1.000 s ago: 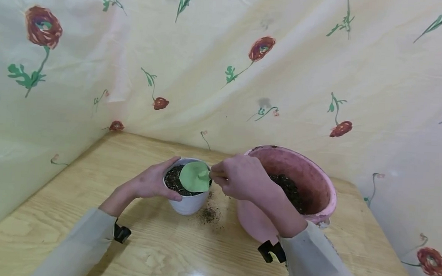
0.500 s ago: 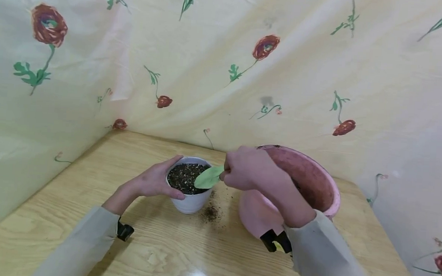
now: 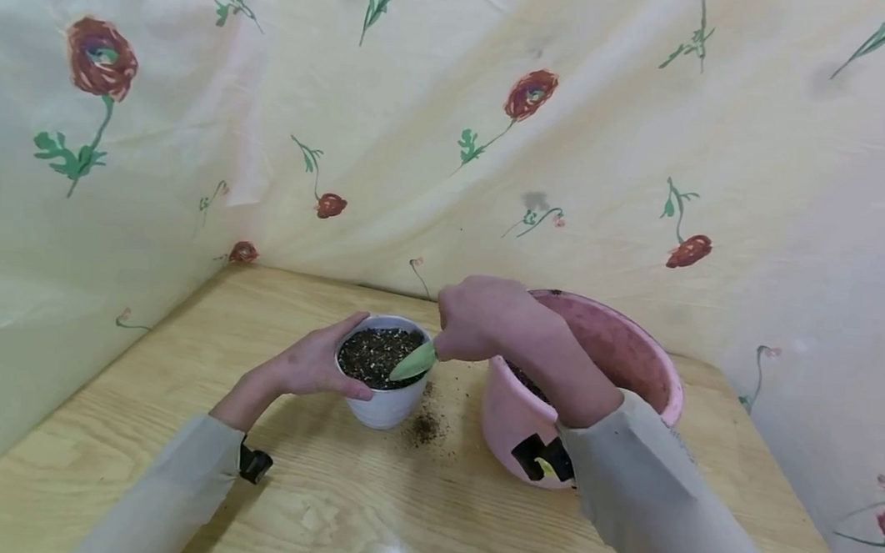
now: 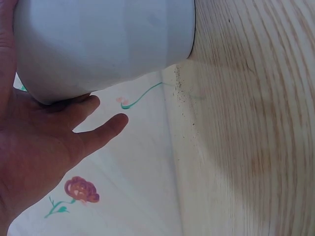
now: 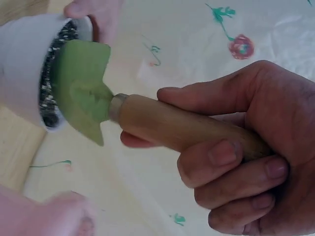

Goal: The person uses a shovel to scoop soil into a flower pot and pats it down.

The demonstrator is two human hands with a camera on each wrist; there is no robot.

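Note:
My left hand holds a small white flowerpot by its rim, thumb on the near side and fingers on the far side. Dark, speckled potting soil fills the pot nearly to the rim. In the left wrist view, two fingers spread beneath the pot's tapering wall. My right hand grips a garden trowel by its wooden handle, fingers curled round it. The trowel's green blade slants down at the pot's right side, its tip over the soil.
A large pink pot with dark soil inside stands on the wooden table at the right, partly behind my right forearm. Spilled soil lies between the pots. A flowered cloth hangs behind and at the sides.
The trowel blade has turned from broad side up to nearly edge-on and shifted toward the pot's right rim, uncovering the soil. My right hand has risen slightly; the left keeps its hold.

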